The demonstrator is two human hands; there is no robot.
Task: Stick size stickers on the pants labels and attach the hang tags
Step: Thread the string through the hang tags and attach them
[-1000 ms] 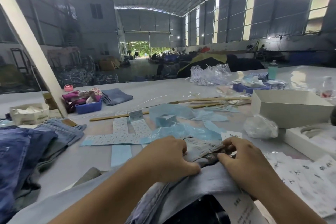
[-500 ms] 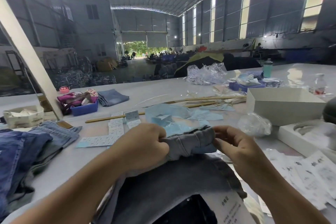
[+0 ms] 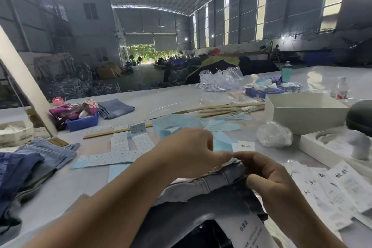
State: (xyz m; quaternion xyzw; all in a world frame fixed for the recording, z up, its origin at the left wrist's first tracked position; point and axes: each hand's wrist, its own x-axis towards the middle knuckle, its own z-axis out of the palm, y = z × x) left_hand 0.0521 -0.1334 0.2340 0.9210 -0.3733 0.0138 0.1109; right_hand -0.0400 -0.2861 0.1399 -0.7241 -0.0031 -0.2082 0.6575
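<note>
Pants (image 3: 221, 179) lie bunched at the near edge of the tabletop (image 3: 161, 104), both hands on the waistband. The left hand (image 3: 189, 153) and right hand (image 3: 265, 175) curl their fingers, pinching the fabric where they meet. Sticker sheets (image 3: 120, 147) lie beyond the left hand; hang tags (image 3: 330, 187) fan out at right, near a white box (image 3: 304, 112). The pinched spot itself is hidden by the fingers.

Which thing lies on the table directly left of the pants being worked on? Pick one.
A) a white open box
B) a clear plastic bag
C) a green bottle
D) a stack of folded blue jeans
D: the stack of folded blue jeans lies at the table's left edge, left of the grey pants both hands hold.
</note>
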